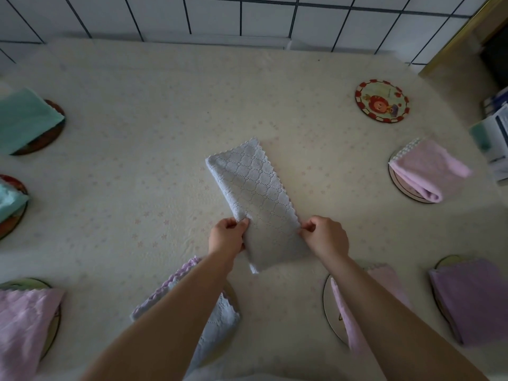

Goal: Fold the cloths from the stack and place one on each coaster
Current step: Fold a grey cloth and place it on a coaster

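The grey cloth, folded into a long strip, lies mid-table on the cream floral tablecloth, running diagonally away from the person. Its near end is lifted off the table: the left hand pinches the left edge, the right hand pinches the right edge, both closed on the fabric. Folded cloths sit on coasters all round: a purple cloth near right, a pink cloth near left, a teal cloth far left, another pink cloth at mid right. Under the left forearm a grey-and-lilac stack shows in part. One bare coaster, red-rimmed with a cartoon figure, lies at far right, well apart from the hands.
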